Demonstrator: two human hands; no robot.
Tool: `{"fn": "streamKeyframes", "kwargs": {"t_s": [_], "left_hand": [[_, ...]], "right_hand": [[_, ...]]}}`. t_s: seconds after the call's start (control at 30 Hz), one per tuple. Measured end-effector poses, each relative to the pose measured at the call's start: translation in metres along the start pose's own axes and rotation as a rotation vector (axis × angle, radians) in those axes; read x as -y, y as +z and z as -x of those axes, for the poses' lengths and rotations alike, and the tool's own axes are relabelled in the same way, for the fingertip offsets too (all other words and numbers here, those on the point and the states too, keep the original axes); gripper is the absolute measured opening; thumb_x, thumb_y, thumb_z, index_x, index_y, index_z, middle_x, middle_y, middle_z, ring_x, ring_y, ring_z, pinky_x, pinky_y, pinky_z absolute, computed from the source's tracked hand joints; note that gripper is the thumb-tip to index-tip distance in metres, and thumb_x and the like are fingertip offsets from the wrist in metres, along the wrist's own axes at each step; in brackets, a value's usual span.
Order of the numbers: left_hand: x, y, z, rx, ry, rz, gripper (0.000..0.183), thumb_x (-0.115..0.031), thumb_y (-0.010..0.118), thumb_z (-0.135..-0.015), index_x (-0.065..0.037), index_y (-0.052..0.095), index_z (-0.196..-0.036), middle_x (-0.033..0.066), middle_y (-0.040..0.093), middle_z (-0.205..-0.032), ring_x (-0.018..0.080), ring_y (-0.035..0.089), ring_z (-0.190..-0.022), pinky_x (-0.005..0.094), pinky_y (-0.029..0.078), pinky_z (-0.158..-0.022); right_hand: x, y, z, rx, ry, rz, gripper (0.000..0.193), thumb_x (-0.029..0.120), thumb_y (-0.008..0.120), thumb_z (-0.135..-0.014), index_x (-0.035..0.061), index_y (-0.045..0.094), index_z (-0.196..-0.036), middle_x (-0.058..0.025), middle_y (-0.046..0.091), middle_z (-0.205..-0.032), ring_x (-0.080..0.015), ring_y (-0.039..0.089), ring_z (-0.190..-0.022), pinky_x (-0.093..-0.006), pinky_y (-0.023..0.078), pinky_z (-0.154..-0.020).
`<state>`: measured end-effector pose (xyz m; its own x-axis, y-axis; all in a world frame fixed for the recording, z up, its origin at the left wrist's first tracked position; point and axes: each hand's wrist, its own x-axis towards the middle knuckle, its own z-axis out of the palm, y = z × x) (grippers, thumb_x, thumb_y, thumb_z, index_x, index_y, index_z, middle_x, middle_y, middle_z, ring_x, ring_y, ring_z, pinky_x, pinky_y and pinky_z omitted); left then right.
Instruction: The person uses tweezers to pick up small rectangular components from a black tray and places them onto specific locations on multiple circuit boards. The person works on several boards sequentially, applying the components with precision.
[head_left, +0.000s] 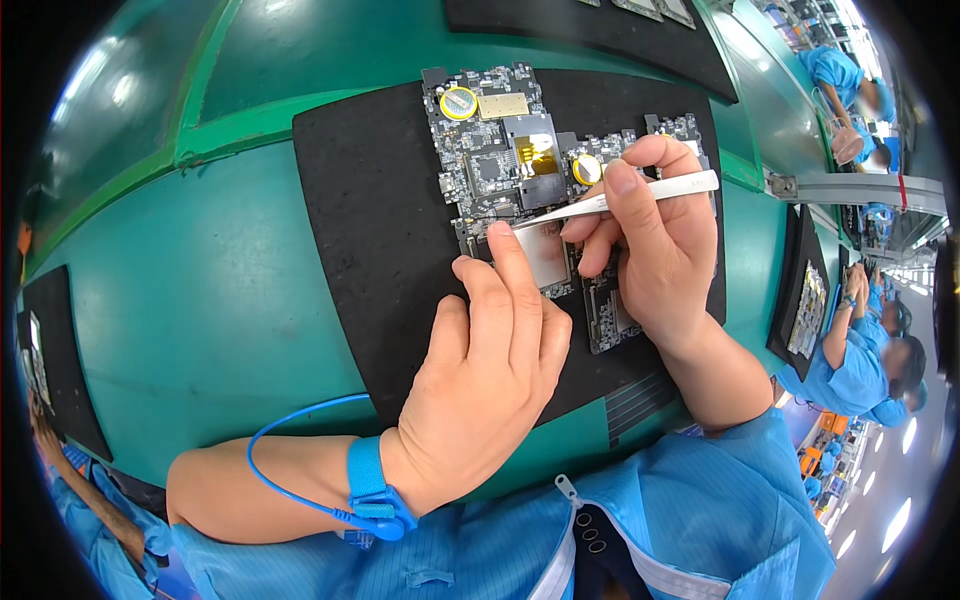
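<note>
A circuit board point(492, 170) with a round coin cell point(459, 103), a metal shield point(545, 252) and a gold-coloured patch point(537, 155) lies on a black foam mat point(345, 200). My left hand point(485, 360) rests over its near part, index fingertip touching the board beside the shield, other fingers partly bent and apart; it grips nothing. In my right hand point(660, 240), light-coloured tweezers point(590, 206) are pinched between thumb and fingers. Their tips point left, at the board near my left index fingertip. Whether they hold anything is too small to tell.
More circuit boards point(612, 310) lie on the mat at right, partly behind my right hand. A blue wrist strap point(368, 470) with a cord point(262, 430) is on my left wrist. Other mats with boards lie on the green table point(220, 300). Co-workers in blue point(850, 350) sit at right.
</note>
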<state>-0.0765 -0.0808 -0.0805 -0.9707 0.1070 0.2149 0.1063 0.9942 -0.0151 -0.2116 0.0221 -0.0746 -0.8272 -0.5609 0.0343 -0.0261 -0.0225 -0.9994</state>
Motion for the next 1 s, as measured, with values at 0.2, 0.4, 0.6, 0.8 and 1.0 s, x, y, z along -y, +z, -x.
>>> {"fn": "streamKeyframes", "kwargs": {"t_s": [0.2,0.4,0.6,0.8,1.0], "left_hand": [[0.003,-0.001,-0.001,0.023,0.018,0.015,0.049,-0.032,0.069,-0.071,0.005,0.057,-0.100,0.0346,0.047,-0.121,0.0371,0.052,-0.098,0.0368,0.047,-0.079],[0.001,-0.002,0.000,0.028,0.027,-0.023,0.052,-0.033,0.067,-0.073,0.008,0.057,-0.104,0.0334,0.049,-0.119,0.0387,0.053,-0.100,0.0360,0.048,-0.082],[-0.008,-0.005,0.010,0.030,0.041,-0.091,0.054,-0.031,0.061,-0.079,0.012,0.058,-0.110,0.0307,0.051,-0.117,0.0435,0.054,-0.105,0.0368,0.051,-0.085],[-0.008,-0.004,0.010,0.031,0.050,-0.110,0.053,-0.032,0.060,-0.080,0.013,0.058,-0.109,0.0305,0.052,-0.116,0.0441,0.054,-0.106,0.0369,0.052,-0.084],[-0.009,-0.003,0.010,0.028,0.047,-0.119,0.054,-0.032,0.059,-0.080,0.013,0.058,-0.110,0.0305,0.052,-0.117,0.0445,0.054,-0.106,0.0372,0.052,-0.085]], "right_hand": [[-0.001,-0.001,0.001,0.051,-0.028,-0.010,0.019,0.014,0.049,-0.096,0.0025,0.038,-0.107,-0.0091,0.060,-0.072,-0.0061,0.057,-0.053,-0.0161,0.046,-0.045],[-0.005,-0.004,0.010,0.037,-0.287,0.153,0.013,0.013,0.042,-0.098,0.0043,0.035,-0.105,-0.0148,0.062,-0.074,-0.0109,0.054,-0.048,-0.0190,0.044,-0.044],[-0.006,-0.006,0.013,0.203,-0.344,0.179,0.012,0.012,0.042,-0.098,0.0036,0.034,-0.101,-0.0169,0.063,-0.077,-0.0107,0.055,-0.050,-0.0210,0.047,-0.048],[-0.005,-0.008,0.013,0.300,-0.437,0.376,0.013,0.010,0.046,-0.096,0.0015,0.036,-0.096,-0.0179,0.064,-0.079,-0.0112,0.060,-0.054,-0.0211,0.049,-0.051],[-0.014,-0.001,0.016,0.213,-0.545,0.260,0.011,0.004,0.053,-0.091,-0.0035,0.053,-0.084,-0.0104,0.062,-0.074,-0.0086,0.059,-0.059,-0.0210,0.049,-0.052]]}}
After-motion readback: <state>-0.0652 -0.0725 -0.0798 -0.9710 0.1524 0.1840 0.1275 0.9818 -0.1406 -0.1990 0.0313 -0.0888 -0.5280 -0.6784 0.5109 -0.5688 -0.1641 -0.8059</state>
